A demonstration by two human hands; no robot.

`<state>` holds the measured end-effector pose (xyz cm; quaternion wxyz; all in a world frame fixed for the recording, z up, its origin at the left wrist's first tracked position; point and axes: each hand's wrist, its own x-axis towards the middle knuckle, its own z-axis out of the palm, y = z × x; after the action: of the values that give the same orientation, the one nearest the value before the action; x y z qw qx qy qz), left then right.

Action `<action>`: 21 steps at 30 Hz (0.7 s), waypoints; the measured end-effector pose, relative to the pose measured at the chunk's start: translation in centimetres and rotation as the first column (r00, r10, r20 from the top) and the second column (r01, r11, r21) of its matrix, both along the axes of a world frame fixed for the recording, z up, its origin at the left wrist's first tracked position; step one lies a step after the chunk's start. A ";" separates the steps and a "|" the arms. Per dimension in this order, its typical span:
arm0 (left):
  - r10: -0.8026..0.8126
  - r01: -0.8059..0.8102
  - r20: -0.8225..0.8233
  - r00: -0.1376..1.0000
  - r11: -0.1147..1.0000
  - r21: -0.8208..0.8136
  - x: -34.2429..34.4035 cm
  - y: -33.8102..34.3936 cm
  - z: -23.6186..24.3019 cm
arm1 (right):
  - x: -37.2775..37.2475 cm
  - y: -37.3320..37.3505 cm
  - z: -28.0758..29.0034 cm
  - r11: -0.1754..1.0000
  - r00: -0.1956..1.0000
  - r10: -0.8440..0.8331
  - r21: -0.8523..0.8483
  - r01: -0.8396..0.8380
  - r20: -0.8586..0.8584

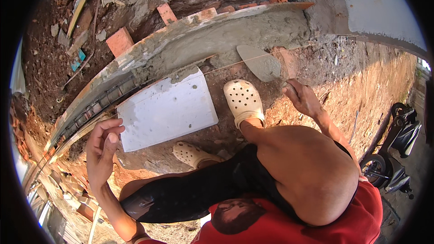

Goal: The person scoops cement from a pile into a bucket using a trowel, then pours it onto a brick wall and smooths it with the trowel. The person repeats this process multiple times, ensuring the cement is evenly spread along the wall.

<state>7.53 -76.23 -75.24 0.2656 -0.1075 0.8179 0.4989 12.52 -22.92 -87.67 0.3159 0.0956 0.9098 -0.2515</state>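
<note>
My right hand [304,98] is closed round the handle of a pointed trowel [260,64], whose blade is smeared with grey mortar and reaches toward the concrete-filled form. Near the left end of a white board [167,110], my left hand [103,147] is raised with its fingers apart and nothing in them. Mortar spatters the board's far edge. Beyond it, wet grey concrete [235,31] lies along a wooden form board [149,40]. A thin string [226,65] runs above the board and past the trowel.
A rebar cage [97,106] shows in the trench at the left. Bricks [120,41] prop the form's far side, with rubble and soil behind. My feet in cream clogs [244,100] stand close to the board. A motorcycle [393,149] is parked at the right.
</note>
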 end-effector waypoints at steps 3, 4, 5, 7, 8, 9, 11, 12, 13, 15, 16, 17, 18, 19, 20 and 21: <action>0.017 -0.017 0.001 1.000 1.000 0.011 0.2 -0.3 0.0 | -1.7 -3.0 -3.2 1.000 0.996 -0.006 0.019 0.007 -0.084; 0.024 -0.024 -0.003 1.000 1.000 0.017 0.2 -0.3 0.0 | -2.5 -3.4 -4.0 1.000 0.996 0.001 0.026 0.002 -0.090; 0.027 -0.027 -0.004 1.000 0.999 0.021 0.2 -0.3 0.1 | -3.2 -3.4 -4.5 1.000 0.988 0.022 -0.012 -0.024 -0.152; 0.019 -0.019 -0.004 1.000 1.000 0.008 0.1 -0.3 0.0 | -4.4 -2.1 -5.1 0.995 0.952 -0.001 0.096 0.032 -0.307; 0.019 -0.019 -0.007 1.000 1.000 -0.002 0.0 -0.3 0.0 | -4.9 -1.1 -5.3 0.993 0.921 0.005 0.112 0.041 -0.390; 0.020 -0.020 -0.002 1.000 1.000 0.003 0.0 -0.3 -0.2 | -5.2 0.1 -5.4 0.989 0.939 -0.074 0.096 0.112 -0.337; 0.024 -0.024 -0.006 1.000 1.000 0.012 -0.3 -0.4 -0.8 | -5.4 2.1 -5.1 0.957 0.950 -0.263 0.075 0.279 -0.167; -0.003 0.003 -0.009 1.000 1.000 -0.002 -0.6 -0.5 -1.2 | -5.0 2.7 -4.8 0.961 0.947 -0.257 0.057 0.272 -0.191; -0.025 0.025 -0.009 1.000 0.999 -0.020 -1.2 -0.6 -1.8 | -4.6 2.9 -4.5 0.953 0.940 -0.282 0.056 0.297 -0.194; -0.098 0.091 -0.058 0.994 0.991 -0.103 -2.6 -0.7 -3.0 | -3.5 1.9 -3.8 0.966 0.950 -0.238 0.056 0.254 -0.202; -0.158 0.138 -0.113 0.981 0.977 -0.163 -3.8 -0.7 -3.8 | -2.9 0.9 -3.6 0.980 0.962 -0.172 0.061 0.189 -0.213; -0.211 0.174 -0.166 0.963 0.962 -0.213 -5.2 -0.5 -4.8 | -2.6 -0.3 -3.4 0.990 0.968 -0.108 0.067 0.127 -0.228; -0.286 0.220 -0.271 0.919 0.943 -0.251 -7.0 -0.1 -6.0 | -2.4 -1.8 -3.6 0.994 0.966 -0.032 0.091 0.057 -0.256; -0.344 0.238 -0.300 0.890 0.910 -0.338 -8.8 0.7 -7.4 | -2.7 -3.3 -4.0 1.000 0.947 0.015 0.018 -0.009 -0.322; -0.424 0.261 -0.397 0.814 0.877 -0.403 -10.5 1.7 -9.1 | -3.2 -4.6 -4.7 0.998 0.934 0.047 -0.031 -0.062 -0.354; -0.469 0.270 -0.419 0.778 0.851 -0.450 -12.1 3.0 -10.9 | -3.9 -5.5 -5.3 0.984 0.891 0.096 -0.094 -0.153 -0.443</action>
<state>-4.62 -73.24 -86.16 0.1070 0.1478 0.9411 0.2847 8.63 -28.39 -93.01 0.1248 -0.0420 0.9440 -0.3026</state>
